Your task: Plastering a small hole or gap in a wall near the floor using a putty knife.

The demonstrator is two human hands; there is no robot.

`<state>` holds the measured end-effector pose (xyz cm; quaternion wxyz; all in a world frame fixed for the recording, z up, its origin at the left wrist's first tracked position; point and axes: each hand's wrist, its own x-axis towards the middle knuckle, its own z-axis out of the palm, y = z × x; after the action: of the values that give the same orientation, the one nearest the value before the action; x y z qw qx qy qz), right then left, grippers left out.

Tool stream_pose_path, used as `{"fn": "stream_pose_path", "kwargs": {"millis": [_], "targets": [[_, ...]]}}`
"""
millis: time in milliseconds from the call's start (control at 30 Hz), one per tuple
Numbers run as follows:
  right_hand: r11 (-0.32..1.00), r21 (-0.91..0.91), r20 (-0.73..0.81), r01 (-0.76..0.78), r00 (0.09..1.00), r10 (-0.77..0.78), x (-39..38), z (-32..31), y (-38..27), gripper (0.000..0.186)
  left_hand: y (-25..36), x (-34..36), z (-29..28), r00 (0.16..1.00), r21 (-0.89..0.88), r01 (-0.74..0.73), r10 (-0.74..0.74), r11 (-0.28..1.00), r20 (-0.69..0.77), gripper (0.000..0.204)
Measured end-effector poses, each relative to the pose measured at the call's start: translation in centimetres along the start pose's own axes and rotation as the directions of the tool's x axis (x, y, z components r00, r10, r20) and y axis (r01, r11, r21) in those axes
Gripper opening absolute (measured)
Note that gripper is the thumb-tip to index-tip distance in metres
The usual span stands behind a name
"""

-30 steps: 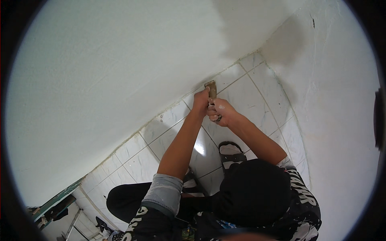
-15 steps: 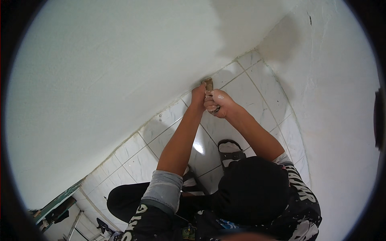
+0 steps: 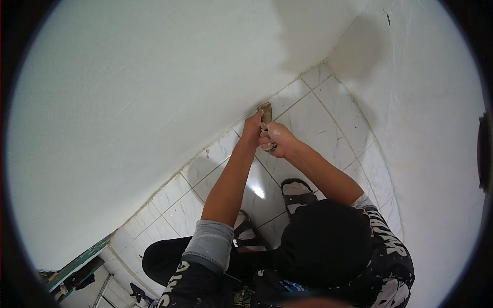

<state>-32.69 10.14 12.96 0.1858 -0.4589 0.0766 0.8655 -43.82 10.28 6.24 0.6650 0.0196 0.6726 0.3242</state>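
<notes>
A stained metal scraper [image 3: 266, 111] has its blade at the foot of the pale wall [image 3: 154, 87], where that meets the white marbled floor tiles [image 3: 330, 123]. My left hand [image 3: 252, 126] is closed on the scraper near the blade, thumb along its side. Just below it, my right hand [image 3: 277, 139] is wrapped round the handle, with white smears on the fingers and back. The handle is mostly hidden by my fingers.
A second wall [image 3: 431, 143] meets the first at a corner at upper right, with a dark object [image 3: 481, 151] at the rim. My sandalled feet [image 3: 296, 191] are below my hands. At lower left are a green wooden ledge [image 3: 90, 256] and dark items I cannot make out.
Both hands and the scraper moved slightly up and left along the wall's foot, then a little back down in the latest frame. The grip looks the same.
</notes>
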Motion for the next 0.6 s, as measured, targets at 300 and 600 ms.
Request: {"fn": "stream_pose_path", "kwargs": {"millis": [300,600], "targets": [[0.976,-0.184,-0.087,0.119,0.987,-0.137,0.6,0.5,1.2,0.019,0.2,-0.1,-0.2,0.993,0.129,0.118,-0.116,0.985,-0.019,0.044],[0.967,-0.220,-0.073,0.130,0.986,-0.149,0.8,0.1,1.0,0.014,0.5,-0.4,0.3,0.995,0.096,0.079,-0.073,0.992,-0.071,0.038]]}}
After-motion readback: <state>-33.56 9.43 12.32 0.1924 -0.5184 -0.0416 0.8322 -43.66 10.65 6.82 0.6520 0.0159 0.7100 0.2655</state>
